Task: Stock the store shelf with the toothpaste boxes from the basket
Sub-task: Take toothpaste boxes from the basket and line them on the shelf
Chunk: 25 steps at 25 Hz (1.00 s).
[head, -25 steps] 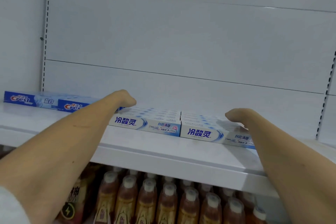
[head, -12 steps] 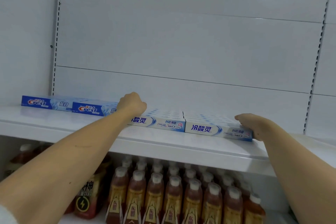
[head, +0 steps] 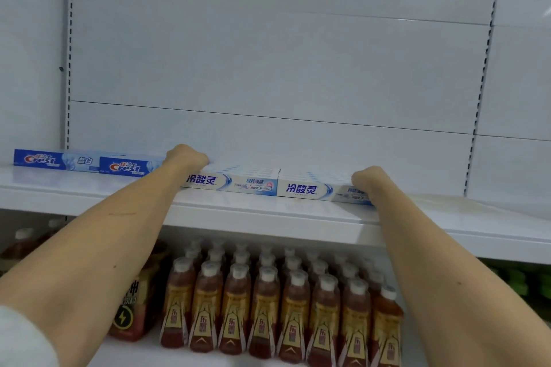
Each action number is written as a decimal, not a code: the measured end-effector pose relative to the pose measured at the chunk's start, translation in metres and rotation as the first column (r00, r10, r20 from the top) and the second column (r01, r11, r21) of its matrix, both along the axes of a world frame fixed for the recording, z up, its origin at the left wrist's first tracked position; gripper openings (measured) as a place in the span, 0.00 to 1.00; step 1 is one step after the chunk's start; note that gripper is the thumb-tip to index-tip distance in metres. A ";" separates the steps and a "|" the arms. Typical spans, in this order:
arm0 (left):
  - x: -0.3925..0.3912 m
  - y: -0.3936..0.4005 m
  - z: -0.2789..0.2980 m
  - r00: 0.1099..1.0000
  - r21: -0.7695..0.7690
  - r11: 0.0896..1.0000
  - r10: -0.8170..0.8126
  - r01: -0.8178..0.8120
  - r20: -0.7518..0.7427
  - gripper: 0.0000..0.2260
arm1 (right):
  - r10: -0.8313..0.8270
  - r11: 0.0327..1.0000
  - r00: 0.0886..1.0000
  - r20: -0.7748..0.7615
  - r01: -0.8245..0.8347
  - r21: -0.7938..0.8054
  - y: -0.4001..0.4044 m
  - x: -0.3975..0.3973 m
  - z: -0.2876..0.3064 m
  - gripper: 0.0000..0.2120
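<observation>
Shelf of white metal carries, from left, two blue Crest boxes, then white boxes marked 冷酸灵. The left hand and the right hand rest on the white boxes; fingers are hidden, so grip is unclear. Below stand tea bottles.

On the shelf, two rows of toothpaste boxes lie flat side by side, touching end to end, set back from the front edge. My left hand rests at the left end of the left row; my right hand rests at the right end of the right row. To the left of these, nearer the shelf's left end, lie two Crest boxes, one just in front of and to the right of the other. Below the shelf, on a lower one, bottles stand in rows, with a wider bottle to their left.
</observation>
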State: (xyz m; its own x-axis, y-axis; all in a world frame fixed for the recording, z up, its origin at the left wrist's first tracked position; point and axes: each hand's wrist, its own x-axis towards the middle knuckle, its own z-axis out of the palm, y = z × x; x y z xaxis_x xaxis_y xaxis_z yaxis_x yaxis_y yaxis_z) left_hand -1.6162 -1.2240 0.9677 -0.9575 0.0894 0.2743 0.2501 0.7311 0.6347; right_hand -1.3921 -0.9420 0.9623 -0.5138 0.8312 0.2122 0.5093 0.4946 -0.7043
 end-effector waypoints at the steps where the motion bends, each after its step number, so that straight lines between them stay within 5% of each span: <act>1: 0.001 0.002 0.000 1.000 -0.016 1.000 0.009 -0.009 -0.003 0.19 | 0.007 1.000 1.000 0.010 -0.007 0.007 0.000 0.001 0.000 0.12; 6: 0.014 0.009 -0.006 0.999 -0.084 0.996 0.001 -0.005 -0.043 0.14 | 0.055 0.998 0.998 0.020 -0.056 0.038 -0.004 0.008 -0.003 0.13; 12: 0.071 0.027 -0.002 0.916 -0.410 0.900 -0.032 -0.147 -0.399 0.16 | 0.142 0.925 0.988 0.064 -0.155 0.347 -0.023 0.033 -0.006 0.21; 16: 0.121 0.061 -0.006 0.924 -0.469 0.883 -0.190 0.013 -0.332 0.28 | 0.186 0.795 0.962 0.198 -0.266 0.546 -0.048 0.055 -0.016 0.26; 25: 0.210 0.062 -0.037 0.930 -0.465 0.870 -0.292 0.161 -0.224 0.34 | 0.320 0.778 0.922 0.216 -0.386 0.496 -0.098 0.113 -0.038 0.25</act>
